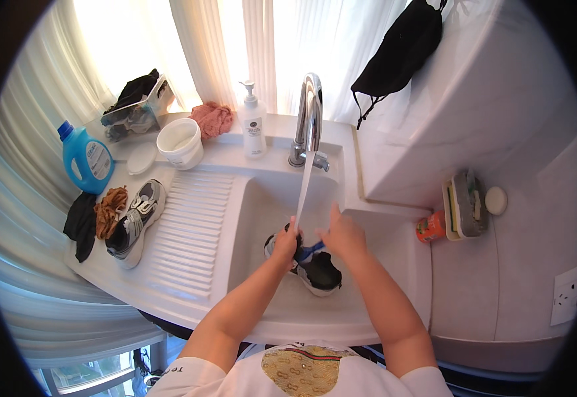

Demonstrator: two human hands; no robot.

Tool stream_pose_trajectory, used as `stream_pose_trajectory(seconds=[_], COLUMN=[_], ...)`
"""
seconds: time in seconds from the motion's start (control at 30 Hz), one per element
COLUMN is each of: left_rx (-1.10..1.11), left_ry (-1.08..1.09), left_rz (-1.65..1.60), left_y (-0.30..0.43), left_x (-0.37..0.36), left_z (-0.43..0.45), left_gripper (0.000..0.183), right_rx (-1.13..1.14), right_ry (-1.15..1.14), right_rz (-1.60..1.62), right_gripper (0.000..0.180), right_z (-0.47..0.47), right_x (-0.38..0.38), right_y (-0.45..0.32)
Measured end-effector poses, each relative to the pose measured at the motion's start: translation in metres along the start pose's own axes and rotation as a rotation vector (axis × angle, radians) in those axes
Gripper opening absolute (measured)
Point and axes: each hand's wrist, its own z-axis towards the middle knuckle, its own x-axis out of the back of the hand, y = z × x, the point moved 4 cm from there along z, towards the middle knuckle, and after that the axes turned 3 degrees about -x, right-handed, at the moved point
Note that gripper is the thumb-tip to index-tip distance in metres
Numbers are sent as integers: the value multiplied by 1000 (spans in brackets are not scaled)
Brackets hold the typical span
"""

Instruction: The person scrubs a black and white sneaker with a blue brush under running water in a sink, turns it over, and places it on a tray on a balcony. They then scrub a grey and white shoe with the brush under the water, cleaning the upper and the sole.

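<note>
A sneaker [321,272] with a dark inside and pale sole lies in the white sink basin [387,278]. My left hand [286,246] grips it near the front, under the water running from the chrome faucet [313,111]. In my right hand [346,233] is a blue brush [312,249], its head against the shoe's upper. The right index finger points away from the brush, and that hand is slightly blurred. Part of the shoe's front is hidden behind my left hand.
On the ribbed drainboard [194,228] side stand another sneaker [137,223], brown cloth [111,212], black cloth [82,223] and a blue detergent bottle [87,159]. Behind are a white tub [180,144], pump bottle [252,126] and pink cloth [212,120]. A black mask [400,52] hangs at right.
</note>
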Motion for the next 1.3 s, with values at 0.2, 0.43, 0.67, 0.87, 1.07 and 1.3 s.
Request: stream_pose_trajectory(seconds=[0.2, 0.43, 0.67, 0.87, 1.07, 1.3], left_rx=[172, 162, 155, 293, 275, 153], left_ry=[-91, -279, -133, 349, 462, 572], left_rz=[-175, -567, -427, -423, -641, -979], left_y=[9, 11, 32, 14, 24, 68], left_x=[-7, -20, -26, 19, 21, 26], left_z=[-11, -16, -31, -30, -36, -72], left_gripper=[46, 46, 38, 33, 34, 35], right_rx=[-113, -89, 23, 108, 233, -26], right_ry=[-7, 13, -18, -81, -400, -337], right_rz=[-81, -115, -123, -4, -297, -9], right_gripper=[48, 37, 35, 21, 25, 33], right_z=[83, 101, 73, -13, -80, -98], right_x=[28, 35, 37, 19, 17, 0], right_y=[-23, -41, -27, 9, 24, 61])
